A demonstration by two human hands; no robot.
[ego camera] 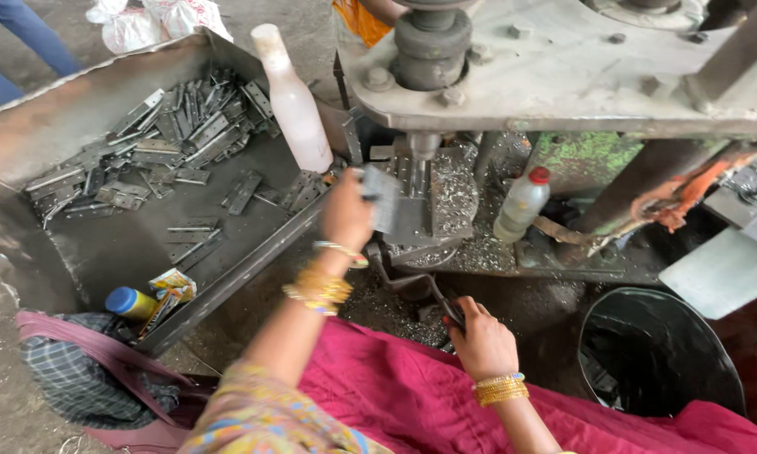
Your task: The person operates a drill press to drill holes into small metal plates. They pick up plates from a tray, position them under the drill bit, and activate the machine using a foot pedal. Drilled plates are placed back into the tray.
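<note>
My left hand (pixel 347 215) is raised at the press die and grips a small flat metal plate (pixel 383 195), holding it against the die block (pixel 419 202) under the punch (pixel 424 145). My right hand (pixel 482 343) rests lower, near my lap, with its fingers closed around a dark lever handle (pixel 439 298) that runs toward the machine base. Both wrists wear gold bangles. A pink cloth (pixel 412 395) covers my lap.
A big metal tray (pixel 101 244) at left holds several flat hinge-like plates (pixel 168 134). A white bottle (pixel 294 101) leans on its edge. A small red-capped bottle (pixel 521 204) stands by the die. A black bucket (pixel 660 357) sits right. Metal shavings litter the press base.
</note>
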